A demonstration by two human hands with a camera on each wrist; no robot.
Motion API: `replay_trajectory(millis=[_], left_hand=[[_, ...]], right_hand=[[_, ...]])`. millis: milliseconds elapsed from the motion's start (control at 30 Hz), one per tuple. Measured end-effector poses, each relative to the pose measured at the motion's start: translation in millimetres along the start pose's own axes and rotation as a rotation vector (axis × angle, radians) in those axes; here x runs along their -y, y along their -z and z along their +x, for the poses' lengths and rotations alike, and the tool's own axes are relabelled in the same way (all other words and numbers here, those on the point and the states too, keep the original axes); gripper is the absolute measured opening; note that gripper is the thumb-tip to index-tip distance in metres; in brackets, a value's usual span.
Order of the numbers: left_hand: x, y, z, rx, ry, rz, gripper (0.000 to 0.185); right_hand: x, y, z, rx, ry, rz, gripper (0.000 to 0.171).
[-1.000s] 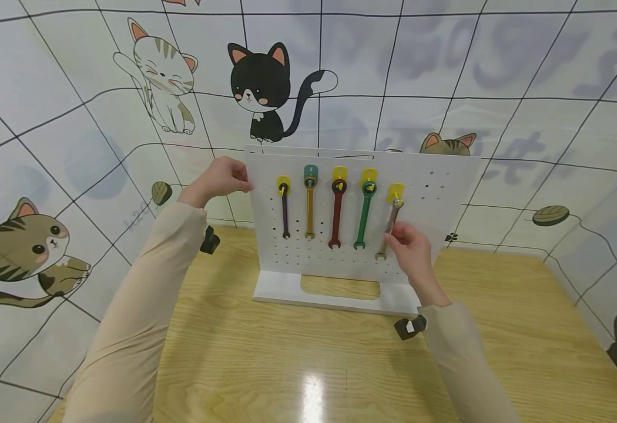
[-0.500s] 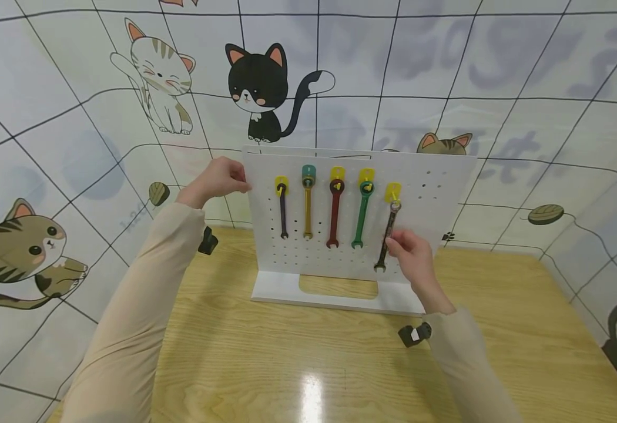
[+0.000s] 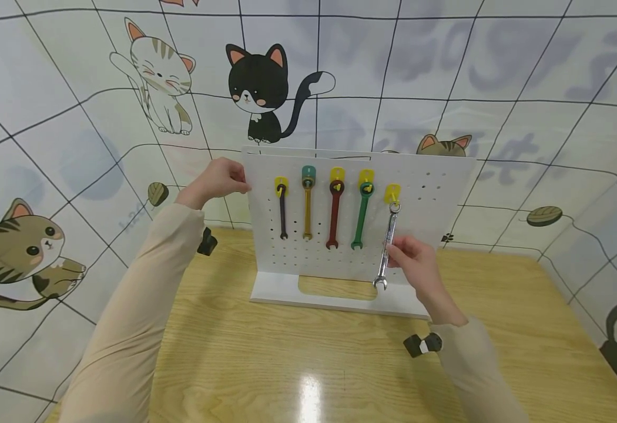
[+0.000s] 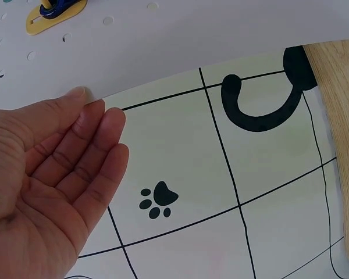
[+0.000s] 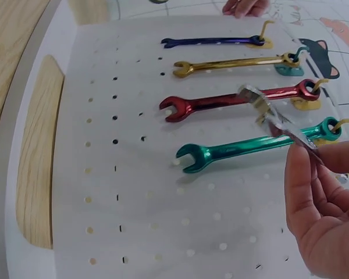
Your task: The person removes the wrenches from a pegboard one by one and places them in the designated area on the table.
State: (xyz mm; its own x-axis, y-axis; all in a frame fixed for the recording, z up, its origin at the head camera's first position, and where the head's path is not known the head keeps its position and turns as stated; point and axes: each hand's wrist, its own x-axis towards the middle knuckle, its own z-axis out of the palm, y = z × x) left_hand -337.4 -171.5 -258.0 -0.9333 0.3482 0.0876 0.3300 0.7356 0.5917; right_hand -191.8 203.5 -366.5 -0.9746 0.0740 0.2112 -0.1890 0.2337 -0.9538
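Observation:
A white pegboard (image 3: 435, 188) stands upright on a wooden table (image 3: 287, 364). Purple (image 3: 282, 212), gold (image 3: 307, 205), red (image 3: 334, 216) and green (image 3: 361, 216) wrenches hang on it from hooks. My right hand (image 3: 399, 251) pinches the shaft of a silver wrench (image 3: 388, 249), whose ring end sits just under the rightmost yellow hook (image 3: 392, 191). I cannot tell if the ring is on the hook. In the right wrist view the silver wrench (image 5: 273, 119) is blurred and lifted off the pegboard (image 5: 134, 192), with the right hand (image 5: 314, 168) around it. My left hand (image 3: 237, 179) holds the board's upper left edge (image 4: 192, 35).
The board's base plate (image 3: 287, 291) rests on the table near the back wall. A backdrop printed with cartoon cats (image 3: 258, 88) surrounds the table on three sides. The right part of the board has bare holes (image 3: 435, 176).
The silver wrench has swung from a tilt to nearly vertical and hangs lower. My right hand has moved down and slightly right with it. The left hand has stayed on the board's edge.

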Motion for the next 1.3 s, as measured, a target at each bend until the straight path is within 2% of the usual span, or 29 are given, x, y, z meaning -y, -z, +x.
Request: replay_trajectory(millis=[233, 333, 467, 600, 767, 1033, 1300], left_hand=[[-0.8, -0.2, 1.4, 0.003, -0.017, 0.017, 0.011], [-1.2, -0.1, 1.7, 0.004, -0.019, 0.022, 0.011], [-1.6, -0.2, 0.5, 0.004, -0.013, 0.028, 0.01], [-0.7, -0.4, 1.0, 0.003, -0.018, 0.032, 0.01], [-1.0, -0.6, 0.8, -0.001, -0.024, 0.032, 0.011], [-0.3, 0.1, 0.0, 0.003, -0.023, 0.034, 0.011], [0.5, 0.2, 0.4, 0.005, -0.02, 0.038, 0.011]], right_hand=[[13.5, 5.6, -7.5, 0.054, -0.028, 0.065, 0.022], [20.4, 7.9, -8.7, 0.072, -0.065, 0.097, 0.017], [29.6, 10.2, -9.1, 0.107, -0.101, 0.193, 0.01], [37.1, 13.0, -7.4, 0.146, -0.122, 0.288, 0.014], [43.9, 17.3, -6.1, 0.148, -0.161, 0.367, 0.019], [49.4, 22.1, -11.1, 0.153, -0.216, 0.387, 0.019], [51.8, 25.5, -17.1, 0.175, -0.194, 0.397, 0.02]])
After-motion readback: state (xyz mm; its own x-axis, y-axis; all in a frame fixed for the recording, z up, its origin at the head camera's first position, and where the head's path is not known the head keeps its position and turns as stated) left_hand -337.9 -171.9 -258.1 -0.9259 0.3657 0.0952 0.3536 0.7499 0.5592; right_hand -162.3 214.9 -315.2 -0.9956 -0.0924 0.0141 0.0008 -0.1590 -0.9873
